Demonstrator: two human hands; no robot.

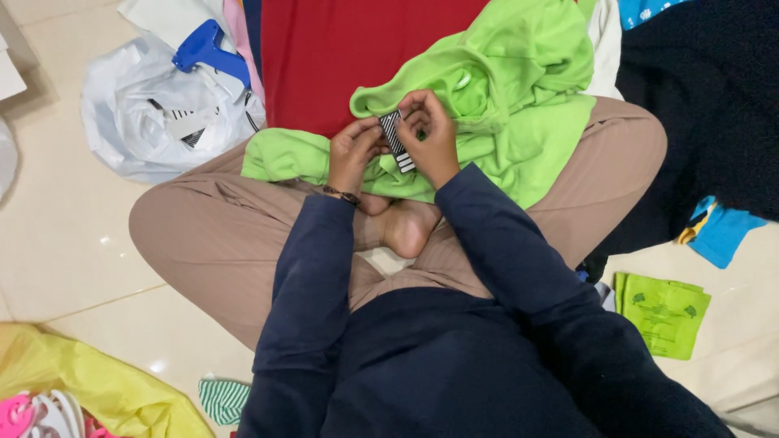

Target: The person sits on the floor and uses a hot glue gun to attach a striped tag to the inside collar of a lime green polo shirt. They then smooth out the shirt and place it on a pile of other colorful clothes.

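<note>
Nearest the camera are the person's dark navy long sleeves and beige trousers, the legs crossed on the pale tiled floor [57, 243] with a bare foot [406, 227] showing between the forearms. Low at the left edge lies a crumpled yellow plastic bag [105, 389] with pink and white plastic hangers [36, 415] beside it, and a small green-and-white striped cloth [223, 399] just right of that. At the right, near the knee, a flat light-green plastic packet [664, 312] lies on the floor. Over the lap is draped a bright lime-green knit garment [503, 105]. On it, both hands meet: the left hand [353, 154], with a thin dark bracelet at the wrist, has its fingers curled and pinches the lower end of a small black-and-white striped paper tag [398, 142], while the right hand [430, 134] is closed around the tag's upper end, fingertips pressing it against the green fabric. The tag stands tilted between the two hands, in the middle of the garment's front fold. Farther off, a red cloth [341, 49] spreads behind the green garment, dark navy clothing [706, 97] is heaped at the right, and at the upper left a white plastic bag [138, 105] holds a blue plastic tagging gun [207, 50].
</note>
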